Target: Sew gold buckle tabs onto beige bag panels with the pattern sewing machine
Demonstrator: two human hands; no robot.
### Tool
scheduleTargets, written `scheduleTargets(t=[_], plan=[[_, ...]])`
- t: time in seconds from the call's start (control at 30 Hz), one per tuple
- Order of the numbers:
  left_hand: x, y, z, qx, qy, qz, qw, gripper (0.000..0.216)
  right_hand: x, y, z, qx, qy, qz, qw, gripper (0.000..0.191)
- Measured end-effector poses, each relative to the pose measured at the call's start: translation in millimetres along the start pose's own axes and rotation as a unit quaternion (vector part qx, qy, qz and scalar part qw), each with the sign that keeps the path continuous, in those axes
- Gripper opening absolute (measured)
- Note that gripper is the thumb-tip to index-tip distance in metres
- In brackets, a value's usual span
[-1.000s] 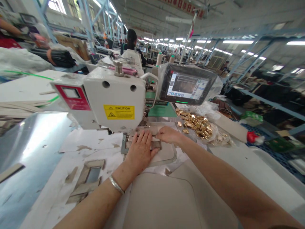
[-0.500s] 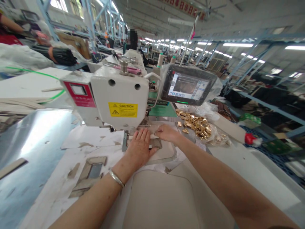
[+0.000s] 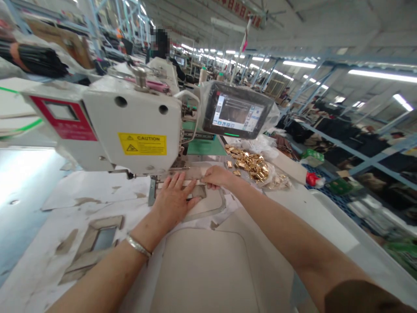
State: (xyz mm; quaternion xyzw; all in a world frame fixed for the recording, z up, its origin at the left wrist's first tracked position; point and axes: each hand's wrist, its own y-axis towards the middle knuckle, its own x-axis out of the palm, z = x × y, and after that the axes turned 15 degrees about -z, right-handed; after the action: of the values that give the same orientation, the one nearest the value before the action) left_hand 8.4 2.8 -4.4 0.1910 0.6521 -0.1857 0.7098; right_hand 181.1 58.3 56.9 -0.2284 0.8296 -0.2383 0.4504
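Observation:
Below the head of a white sewing machine [image 3: 137, 117], a beige panel [image 3: 211, 201] with a rounded corner lies on the white work surface. My left hand [image 3: 172, 195] rests flat with fingers spread over the panel and a small frame-like opening in it. To its right, my right hand [image 3: 217, 177] is closed in a pinch at the end of a narrow pale strip [image 3: 193, 182] lying across that opening. My fingers hide part of the strip. A larger beige panel [image 3: 205, 265] lies nearer to me, between my forearms.
Gold metal pieces [image 3: 257, 167] are heaped in plastic at the right, below a touchscreen [image 3: 236, 111]. A beige frame [image 3: 94, 243] and scraps lie on the left, beside a shiny metal surface [image 3: 26, 191]. A person [image 3: 161, 45] is behind the machine.
The camera view has swung to the right, so the machine and hands appear further left. My left thumb and index finger are spread wider; my right hand still pinches near the strip's end.

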Motion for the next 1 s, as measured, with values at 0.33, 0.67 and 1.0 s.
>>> scheduleTargets(t=[0.33,0.67,1.0], plan=[[-2.2,0.2,2.0,-0.005,-0.001,-0.005,1.0,0.068,-2.7,-12.5,-11.1,-0.06,0.16,0.017,0.985,0.02],[-2.3,2.1,1.7,-0.01,-0.005,-0.021,1.0,0.07,-0.6,-0.6,10.2,-0.057,0.42,-0.057,0.904,0.021],[-3.9,1.4,2.4,-0.009,0.004,-0.031,0.999,0.069,3.0,2.3,9.3,-0.047,0.412,-0.035,0.91,0.021]])
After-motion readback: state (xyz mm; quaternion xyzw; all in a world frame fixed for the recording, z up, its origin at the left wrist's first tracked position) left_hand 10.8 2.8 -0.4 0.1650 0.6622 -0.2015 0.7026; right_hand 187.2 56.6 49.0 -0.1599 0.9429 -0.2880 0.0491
